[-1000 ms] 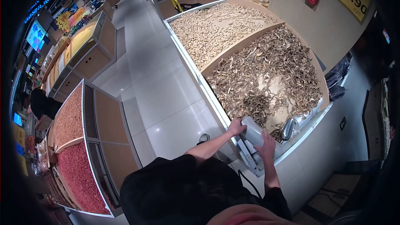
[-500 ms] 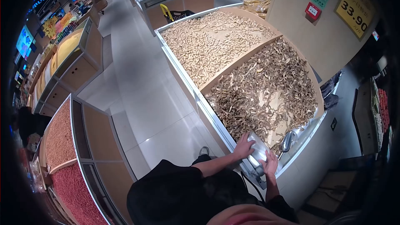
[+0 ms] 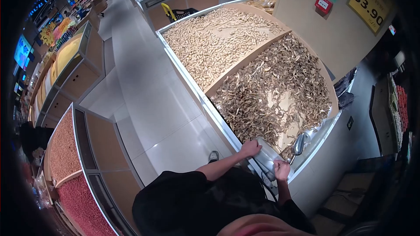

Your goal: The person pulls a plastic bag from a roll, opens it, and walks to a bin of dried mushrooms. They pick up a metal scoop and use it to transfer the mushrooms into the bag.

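I stand at a wooden bulk bin (image 3: 267,50) in a shop. Its near compartment is filled with dark dried pieces (image 3: 271,91). Both hands hold a light grey container (image 3: 267,156) at the bin's near corner. My left hand (image 3: 250,148) grips its left edge. My right hand (image 3: 281,170) is closed on its near side. A metal scoop (image 3: 300,144) lies in the dried pieces just right of the container.
The far compartment holds pale peanuts in their shells (image 3: 210,43). A glossy tiled aisle (image 3: 148,96) runs on my left. Across it stand bins of red beans (image 3: 83,201) and yellow grain (image 3: 65,57). A yellow price sign (image 3: 370,1) hangs on the wall.
The container has tilted and shifted slightly toward the bin's near corner. My right hand has slid down its side and closed tighter. The view has swung a little leftward.
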The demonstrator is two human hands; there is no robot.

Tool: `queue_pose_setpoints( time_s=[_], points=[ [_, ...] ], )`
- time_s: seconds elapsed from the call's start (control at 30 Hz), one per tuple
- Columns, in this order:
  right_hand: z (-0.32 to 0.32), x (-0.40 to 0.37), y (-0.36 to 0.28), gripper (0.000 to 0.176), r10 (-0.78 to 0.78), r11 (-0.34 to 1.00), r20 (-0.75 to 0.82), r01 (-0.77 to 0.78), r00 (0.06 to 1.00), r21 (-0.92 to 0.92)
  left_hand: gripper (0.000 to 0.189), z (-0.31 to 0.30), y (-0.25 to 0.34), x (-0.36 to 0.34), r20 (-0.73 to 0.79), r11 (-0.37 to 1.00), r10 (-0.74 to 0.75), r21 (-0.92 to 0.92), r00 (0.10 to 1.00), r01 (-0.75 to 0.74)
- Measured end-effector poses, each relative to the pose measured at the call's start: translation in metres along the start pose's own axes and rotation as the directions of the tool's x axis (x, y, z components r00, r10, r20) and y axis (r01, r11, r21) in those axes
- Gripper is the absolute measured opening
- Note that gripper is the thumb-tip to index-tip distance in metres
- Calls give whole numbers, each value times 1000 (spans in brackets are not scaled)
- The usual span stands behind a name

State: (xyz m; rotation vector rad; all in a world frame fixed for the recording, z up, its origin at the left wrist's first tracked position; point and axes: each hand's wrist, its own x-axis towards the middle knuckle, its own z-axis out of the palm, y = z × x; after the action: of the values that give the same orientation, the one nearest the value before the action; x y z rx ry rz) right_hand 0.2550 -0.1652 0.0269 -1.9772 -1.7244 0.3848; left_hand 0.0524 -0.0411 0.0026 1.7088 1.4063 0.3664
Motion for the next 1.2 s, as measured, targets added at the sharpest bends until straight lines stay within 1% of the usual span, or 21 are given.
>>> queue_pose_setpoints(
  time_s=[0.1, 0.17, 0.2, 0.23, 0.27, 0.3, 0.33, 0.37, 0.4, 0.47, 0.57, 0.63, 0.67, 0.77, 0.87, 1.0, 1.03, 1.1, 1.13, 1.17, 1.2],
  points=[
    [-5, -2, -10, 6, -41, 997, -66, 45, 997, 69, 30, -14, 7, 8, 191, 990, -3, 140, 982, -24],
    [-10, -7, -15, 5, -10, 989, -94, 24, 995, 146, 24, 5, -14, 23, 355, 975, 117, -221, 928, -38],
    [-16, -6, -19, 5, -10, 993, -132, 26, 991, 117, 21, 14, -21, 30, 411, 919, 195, -393, 890, -20],
    [-26, -5, -26, 5, -10, 996, -170, 26, 985, 88, 15, 7, -8, 30, 388, 874, 176, -484, 905, 37],
    [-32, -5, -29, 6, -7, 998, -209, 21, 978, 62, 17, 0, 3, 28, 376, 851, 212, -525, 902, 19],
    [-33, -2, -28, 14, 14, 988, -227, 21, 974, 151, 18, -10, 17, 23, 364, 825, 247, -565, 898, 2],
    [-37, -2, -28, 16, 100, 979, -175, -65, 979, 195, 20, -12, 26, 19, 348, 796, 282, -605, 894, -16],
    [-41, -2, -30, 18, 180, 961, -121, -149, 976, 234, 20, 2, 17, 26, 324, 775, 365, -625, 873, -92],
    [-46, -2, -33, 20, 255, 936, -60, -231, 965, 266, 19, 3, 20, 23, 334, 732, 383, -678, 861, -62],
    [-48, -1, -27, 24, 212, 942, -29, -196, 977, 271, 18, -2, 23, 15, 343, 638, 417, -770, 841, -2],
    [-51, -5, -25, 24, 124, 948, -4, -117, 992, 297, 23, -26, 58, -16, 443, 873, 107, -470, 890, 128],
    [-39, -5, -15, 26, 16, 963, -27, -8, 1000, 270, 24, -12, 49, -14, 503, 868, 112, -469, 857, 161],
    [-38, -5, -12, 25, 1, 963, -36, 9, 999, 269, 25, -5, 44, -10, 530, 866, 119, -469, 840, 173],
    [-41, -7, -9, 24, -16, 966, -44, 27, 999, 257, 21, -1, 41, -5, 403, 746, 285, -663, 870, 63],
    [-46, -8, -8, 24, -14, 970, -19, 19, 1000, 242, 18, -5, 41, -7, 278, 684, 383, -727, 881, -68],
    [-45, -14, -9, 29, -59, 967, 49, 45, 997, 249, 16, -17, 33, -12, 281, 746, 432, -645, 857, -165],
    [-47, -16, -13, 32, -64, 966, 77, 42, 995, 255, 16, -22, 33, -15, 307, 729, 422, -674, 853, -119],
    [-50, -15, -12, 42, -11, 946, 268, -77, 963, 316, 15, -31, 30, -23, 375, 688, 397, -725, 838, -1],
    [-53, -19, -10, 47, 34, 929, 367, -165, 930, 333, 13, -32, 24, -25, 368, 658, 412, -753, 833, 8],
    [-54, -16, -6, 60, 26, 901, 353, -174, 935, 398, 9, -45, 34, -34, 399, 635, 398, -770, 826, 66],
    [-52, -11, 2, 71, -59, 929, 184, -13, 981, 369, 7, -46, 33, -36, 405, 577, 454, -813, 794, 85]
  ],
)
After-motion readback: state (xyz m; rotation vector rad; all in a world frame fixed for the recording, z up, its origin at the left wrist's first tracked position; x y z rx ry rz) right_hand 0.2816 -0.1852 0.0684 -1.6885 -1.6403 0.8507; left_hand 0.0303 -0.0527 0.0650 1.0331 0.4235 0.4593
